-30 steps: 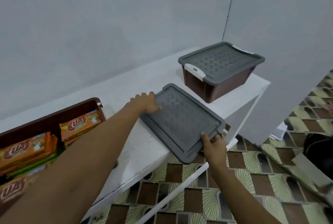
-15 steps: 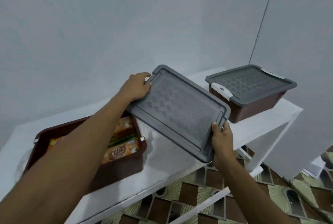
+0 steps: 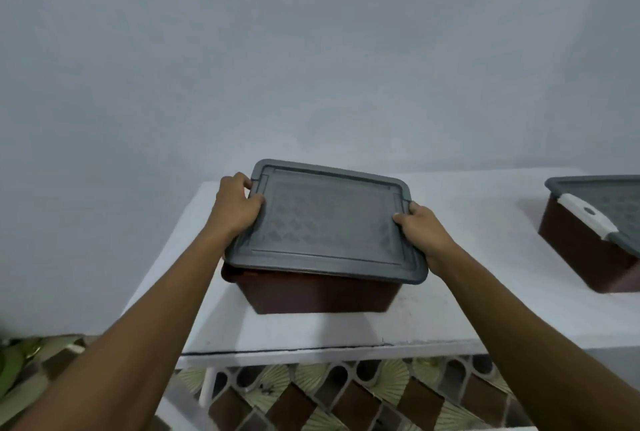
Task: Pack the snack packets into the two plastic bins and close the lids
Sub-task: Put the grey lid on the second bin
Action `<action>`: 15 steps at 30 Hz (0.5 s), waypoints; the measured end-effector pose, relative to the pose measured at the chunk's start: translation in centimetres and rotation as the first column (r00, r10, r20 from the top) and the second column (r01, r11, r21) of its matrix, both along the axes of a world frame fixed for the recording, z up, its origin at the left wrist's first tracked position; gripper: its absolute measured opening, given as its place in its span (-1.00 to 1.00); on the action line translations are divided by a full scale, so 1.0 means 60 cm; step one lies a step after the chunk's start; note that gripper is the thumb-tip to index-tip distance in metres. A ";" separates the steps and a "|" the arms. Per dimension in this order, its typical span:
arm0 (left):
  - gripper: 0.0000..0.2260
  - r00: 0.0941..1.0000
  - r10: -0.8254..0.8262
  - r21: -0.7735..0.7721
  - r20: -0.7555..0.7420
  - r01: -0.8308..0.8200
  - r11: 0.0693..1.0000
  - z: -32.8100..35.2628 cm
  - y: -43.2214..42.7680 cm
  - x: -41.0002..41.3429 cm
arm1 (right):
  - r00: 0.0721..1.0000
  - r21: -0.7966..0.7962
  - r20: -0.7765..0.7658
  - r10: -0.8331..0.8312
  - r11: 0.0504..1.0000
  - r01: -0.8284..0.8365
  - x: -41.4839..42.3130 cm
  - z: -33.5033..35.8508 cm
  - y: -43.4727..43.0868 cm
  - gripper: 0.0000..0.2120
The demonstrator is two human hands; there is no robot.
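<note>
Left hand (image 3: 239, 208) and right hand (image 3: 420, 228) grip opposite ends of grey lid (image 3: 325, 222) atop brown bin (image 3: 318, 288); lidded second bin (image 3: 595, 240) off to the right.

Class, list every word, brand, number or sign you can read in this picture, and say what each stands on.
No readable text in this picture.
Grey lid, gripped by the left hand and right hand: embossed diamond pattern only.
Brown bin under it: plain; its contents are hidden.
Second bin on the right: white latch, no lettering.
</note>
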State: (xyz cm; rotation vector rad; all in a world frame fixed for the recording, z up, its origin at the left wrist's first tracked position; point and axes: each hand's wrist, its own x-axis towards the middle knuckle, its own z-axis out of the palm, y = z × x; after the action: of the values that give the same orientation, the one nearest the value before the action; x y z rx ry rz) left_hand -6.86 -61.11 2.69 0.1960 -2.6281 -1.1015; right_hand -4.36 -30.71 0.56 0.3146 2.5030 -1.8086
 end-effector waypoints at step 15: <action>-0.44 0.983 0.074 0.066 0.167 -0.086 0.994 -0.053 -0.040 0.064 | 0.996 0.273 0.006 -0.094 0.958 0.089 -0.007 -0.024 -0.007 -0.23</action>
State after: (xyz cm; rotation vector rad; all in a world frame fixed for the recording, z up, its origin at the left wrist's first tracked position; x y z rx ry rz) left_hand -3.04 -63.53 -0.48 0.4213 -2.6969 -1.2023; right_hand -4.75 -31.13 -0.89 0.4613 2.7686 -1.4759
